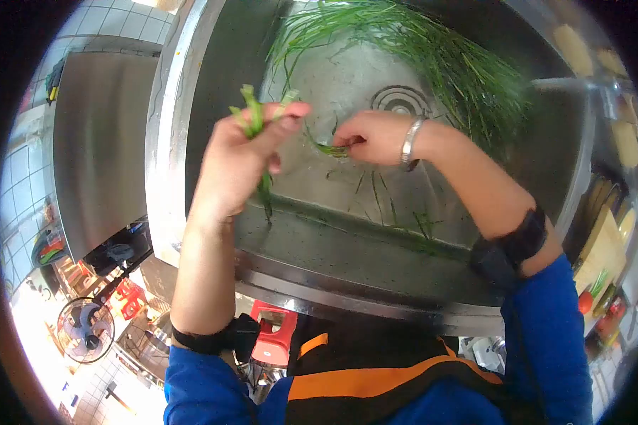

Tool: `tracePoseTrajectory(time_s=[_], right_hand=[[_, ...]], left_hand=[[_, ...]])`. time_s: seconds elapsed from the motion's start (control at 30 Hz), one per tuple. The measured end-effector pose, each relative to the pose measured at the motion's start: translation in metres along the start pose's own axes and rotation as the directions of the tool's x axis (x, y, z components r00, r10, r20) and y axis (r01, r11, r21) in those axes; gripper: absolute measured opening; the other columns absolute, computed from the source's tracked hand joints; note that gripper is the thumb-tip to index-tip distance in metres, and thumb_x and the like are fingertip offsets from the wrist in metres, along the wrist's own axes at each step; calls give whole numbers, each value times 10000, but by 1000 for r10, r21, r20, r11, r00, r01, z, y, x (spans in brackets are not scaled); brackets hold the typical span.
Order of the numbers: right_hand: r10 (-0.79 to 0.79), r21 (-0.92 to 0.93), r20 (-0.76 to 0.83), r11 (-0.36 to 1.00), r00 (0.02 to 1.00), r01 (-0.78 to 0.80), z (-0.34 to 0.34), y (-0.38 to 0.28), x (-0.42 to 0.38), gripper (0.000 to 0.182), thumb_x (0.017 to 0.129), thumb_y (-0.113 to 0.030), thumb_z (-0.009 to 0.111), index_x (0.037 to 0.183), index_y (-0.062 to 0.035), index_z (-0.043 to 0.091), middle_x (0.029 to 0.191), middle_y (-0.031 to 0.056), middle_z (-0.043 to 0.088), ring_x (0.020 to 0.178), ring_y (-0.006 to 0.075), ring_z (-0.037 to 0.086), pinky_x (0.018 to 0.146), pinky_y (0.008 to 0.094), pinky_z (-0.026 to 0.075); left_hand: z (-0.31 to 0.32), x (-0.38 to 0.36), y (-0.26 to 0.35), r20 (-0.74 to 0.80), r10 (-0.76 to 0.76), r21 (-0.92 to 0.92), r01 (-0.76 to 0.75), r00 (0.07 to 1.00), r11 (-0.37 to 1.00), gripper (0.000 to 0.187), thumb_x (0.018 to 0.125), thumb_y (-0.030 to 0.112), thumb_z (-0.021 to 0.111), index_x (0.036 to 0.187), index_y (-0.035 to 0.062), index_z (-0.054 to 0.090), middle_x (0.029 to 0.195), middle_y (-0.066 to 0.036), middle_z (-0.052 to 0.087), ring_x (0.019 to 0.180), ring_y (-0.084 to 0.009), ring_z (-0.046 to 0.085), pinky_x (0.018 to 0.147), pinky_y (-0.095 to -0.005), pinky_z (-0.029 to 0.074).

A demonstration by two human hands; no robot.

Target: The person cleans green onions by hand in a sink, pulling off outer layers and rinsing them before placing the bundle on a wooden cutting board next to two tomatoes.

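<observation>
Left hand (244,152): closed around a small bunch of green stalks (254,117), probably green onion or chives, with the pale ends projecting beyond the fingers and darker leaves trailing below the palm. Right hand (376,138): thumb and fingertips pinched on a few loose strands (326,149) low over the sink floor; how firmly they hold is hidden. A metal bracelet (411,142) encircles the right wrist.

For sound collection of loose strands, keep the left-hand bunch aligned at its pale ends and hold it just tightly enough to avoid bruising. Pinch strands flat with the fingertips and lift at a low angle; wet leaves are likely to cling to the metal and tear if pulled sharply.

The held bunch is above the left side of the sink (166,142), its leaf tips toward the near left corner. The stalks are glossy, pale green at the ends and deeper green along the leaves. The main heap (432,53), long, thin and tangled, curves along the far edge and down the right side of the basin. A ringed drain (400,98) lies between the heap and the right hand. Stray leaves (386,202) lie scattered toward the near edge.
</observation>
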State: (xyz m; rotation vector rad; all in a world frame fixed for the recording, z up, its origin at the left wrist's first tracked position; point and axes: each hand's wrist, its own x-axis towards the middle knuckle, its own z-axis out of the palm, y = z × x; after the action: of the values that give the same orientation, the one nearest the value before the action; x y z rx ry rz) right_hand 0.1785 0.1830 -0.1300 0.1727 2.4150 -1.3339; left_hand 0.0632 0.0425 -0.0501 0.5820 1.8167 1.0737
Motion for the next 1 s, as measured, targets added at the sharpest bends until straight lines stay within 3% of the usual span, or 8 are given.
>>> tracePoseTrajectory(time_s=[0.1, 0.23, 0.3, 0.4, 0.57, 0.63, 0.8, 1.0], right_hand=[[-72, -23, 33, 997, 997, 72, -30, -21, -17, 149, 708, -107, 510, 815, -25, 572, 672, 96, 566, 621, 184, 536, 595, 300, 415], [-30, 238, -91, 970, 995, 51, -45, -15, -26, 179, 731, -135, 551, 855, -5, 554, 662, 29, 562, 635, 83, 502, 580, 234, 400], [-49, 431, -200, 893, 979, 133, -45, -4, -27, 196, 723, -109, 559, 890, -9, 543, 687, 8, 559, 637, 75, 489, 577, 217, 395], [41, 526, -156, 849, 987, 48, -55, 5, -39, 247, 704, -104, 577, 933, -20, 535, 746, -1, 548, 660, 67, 490, 569, 215, 401], [149, 717, -249, 693, 957, 79, -41, 6, -36, 276, 718, -174, 587, 958, -42, 550, 740, -9, 542, 641, 60, 472, 547, 198, 399], [248, 782, -102, 618, 963, -76, -32, -2, -31, 293, 732, -246, 590, 948, -49, 564, 720, -15, 539, 641, 58, 465, 528, 195, 397], [269, 696, -206, 716, 941, -52, -18, -7, -25, 223, 707, -260, 626, 719, -38, 602, 612, -10, 531, 548, 64, 469, 489, 204, 401], [269, 707, -254, 708, 929, -12, -28, -4, -30, 181, 716, -213, 606, 764, -39, 610, 644, 1, 555, 568, 59, 478, 497, 194, 399]], left_hand=[[13, 11, -8, 98, 31, 161, -46, 995, 986, 198, 802, 137, 503, 967, 63, 582, 838, -3, 580, 625, -13, 446, 474, -161, 347], [22, 15, -2, 176, 4, 422, -79, 984, 903, 198, 778, 176, 545, 897, 27, 596, 667, 26, 583, 519, -11, 453, 418, -166, 333], [27, 14, -1, 109, -41, 250, 13, 993, 968, 158, 756, 162, 560, 793, 16, 609, 614, -18, 578, 536, -46, 483, 476, -198, 376], [29, 12, 1, 59, -122, 91, 116, 991, 989, 169, 762, 159, 557, 790, 0, 604, 633, -32, 588, 532, -54, 506, 437, -177, 349], [26, 11, -2, 77, -142, 8, 142, 987, 990, 166, 783, 140, 525, 830, -10, 579, 665, -48, 588, 548, -56, 513, 390, -160, 316], [27, 10, -2, 84, -140, -10, 141, 987, 990, 166, 783, 138, 525, 836, -11, 576, 668, -51, 590, 554, -59, 519, 389, -159, 317], [31, 11, 1, 30, -120, -2, 120, 992, 993, 138, 756, 136, 570, 794, 5, 588, 652, -49, 600, 529, -52, 529, 383, -155, 307], [29, 11, -2, -21, -107, 10, 107, 994, 994, 134, 757, 135, 569, 791, 7, 589, 646, -44, 600, 525, -48, 527, 384, -153, 302]])
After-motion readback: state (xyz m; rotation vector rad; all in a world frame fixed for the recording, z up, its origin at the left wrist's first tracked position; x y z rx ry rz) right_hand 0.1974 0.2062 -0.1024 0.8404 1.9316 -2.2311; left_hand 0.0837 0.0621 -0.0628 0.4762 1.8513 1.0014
